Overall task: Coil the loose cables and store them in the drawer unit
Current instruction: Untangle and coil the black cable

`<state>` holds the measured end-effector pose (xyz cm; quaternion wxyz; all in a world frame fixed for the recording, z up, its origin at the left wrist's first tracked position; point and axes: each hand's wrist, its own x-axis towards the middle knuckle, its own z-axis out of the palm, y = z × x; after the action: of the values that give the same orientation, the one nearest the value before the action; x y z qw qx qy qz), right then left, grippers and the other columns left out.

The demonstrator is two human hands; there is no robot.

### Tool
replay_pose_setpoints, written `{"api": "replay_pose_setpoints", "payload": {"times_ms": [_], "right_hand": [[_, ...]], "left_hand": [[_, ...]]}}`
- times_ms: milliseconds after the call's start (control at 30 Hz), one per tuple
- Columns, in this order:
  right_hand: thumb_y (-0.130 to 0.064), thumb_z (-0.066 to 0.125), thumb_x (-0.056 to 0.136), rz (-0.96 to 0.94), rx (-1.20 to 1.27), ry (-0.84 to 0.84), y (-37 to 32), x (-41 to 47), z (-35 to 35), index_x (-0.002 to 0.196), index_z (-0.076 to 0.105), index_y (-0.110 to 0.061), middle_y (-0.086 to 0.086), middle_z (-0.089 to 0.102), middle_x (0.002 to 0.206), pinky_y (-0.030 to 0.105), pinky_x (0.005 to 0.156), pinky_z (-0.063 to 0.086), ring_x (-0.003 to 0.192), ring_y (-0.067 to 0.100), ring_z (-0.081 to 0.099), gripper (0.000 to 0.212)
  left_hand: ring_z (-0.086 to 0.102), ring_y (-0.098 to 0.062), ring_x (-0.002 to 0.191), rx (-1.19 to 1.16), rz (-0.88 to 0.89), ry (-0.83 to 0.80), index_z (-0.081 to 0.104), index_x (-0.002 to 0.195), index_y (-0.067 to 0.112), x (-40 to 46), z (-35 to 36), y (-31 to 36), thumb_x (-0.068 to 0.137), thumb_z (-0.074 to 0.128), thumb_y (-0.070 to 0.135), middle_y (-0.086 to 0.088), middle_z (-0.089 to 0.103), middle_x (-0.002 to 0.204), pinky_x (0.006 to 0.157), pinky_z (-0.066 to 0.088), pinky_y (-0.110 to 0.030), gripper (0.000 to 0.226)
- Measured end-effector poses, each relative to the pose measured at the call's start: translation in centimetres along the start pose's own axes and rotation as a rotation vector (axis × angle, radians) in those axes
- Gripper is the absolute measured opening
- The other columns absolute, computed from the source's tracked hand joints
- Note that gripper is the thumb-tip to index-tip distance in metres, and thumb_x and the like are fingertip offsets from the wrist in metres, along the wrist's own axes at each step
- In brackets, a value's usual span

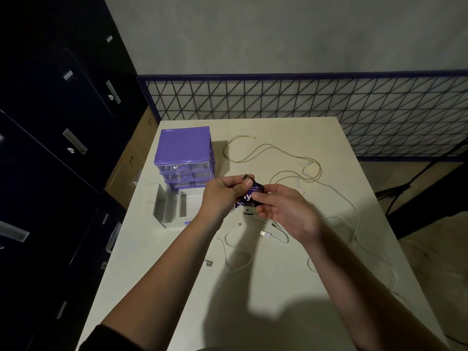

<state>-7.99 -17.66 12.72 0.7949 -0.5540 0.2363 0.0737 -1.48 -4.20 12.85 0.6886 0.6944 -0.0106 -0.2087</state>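
At the left of the pale bench (253, 287) stands the purple drawer unit (184, 154), with a pulled-out drawer (177, 209) lying in front of it. The left hand (224, 196) pinches a dark cable's plug (245, 177), while the right hand (286, 211) grips what seems a dark coiled cable (249, 195) with a purple label. Loose white cables (291, 158) sprawl on the bench behind and to the right.

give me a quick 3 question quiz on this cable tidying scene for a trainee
1. True or false: the purple drawer unit has a drawer pulled out.
2. What do the left hand and right hand hold between them?
A. a purple-labelled black cable bundle
B. a white plug
3. Where do the loose white cables lie?

Key: 1 true; 2 A; 3 on the table.
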Motion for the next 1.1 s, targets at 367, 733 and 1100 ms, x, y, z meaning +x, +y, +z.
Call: {"api": "replay_pose_setpoints", "payload": {"times_ms": [367,733,1100], "right_hand": [[0.006,0.068,0.080,-0.031,-0.144,0.054,0.2,0.6,0.2,0.108,0.064,0.000,0.015,0.069,0.086,0.027,0.064,0.051,0.076,0.025,0.059,0.029],[0.006,0.069,0.080,-0.079,-0.186,-0.039,0.5,0.2,0.1,0.095,0.068,-0.008,0.010,0.067,0.083,0.021,0.063,0.048,0.071,0.018,0.060,0.021],[-0.002,0.068,0.084,-0.329,-0.310,0.093,0.8,0.0,0.9,0.090,0.072,-0.026,-0.002,0.072,0.078,0.021,0.070,0.050,0.069,0.007,0.063,0.025]], "left_hand": [[0.069,-0.013,0.078,-0.054,0.015,0.067,0.075,0.098,0.012,0.6,0.1,-1.2,0.086,0.070,0.008,-0.003,0.075,0.088,0.077,0.056,-0.025,0.013],[0.067,-0.013,0.077,-0.052,0.004,0.073,0.073,0.103,0.007,0.8,-0.2,-1.5,0.087,0.069,0.008,-0.007,0.074,0.092,0.071,0.055,-0.021,0.017],[0.066,-0.004,0.061,-0.066,-0.031,0.049,0.069,0.108,0.005,1.3,-0.5,-0.4,0.091,0.064,0.010,-0.002,0.070,0.080,0.063,0.055,-0.017,0.018]]}}
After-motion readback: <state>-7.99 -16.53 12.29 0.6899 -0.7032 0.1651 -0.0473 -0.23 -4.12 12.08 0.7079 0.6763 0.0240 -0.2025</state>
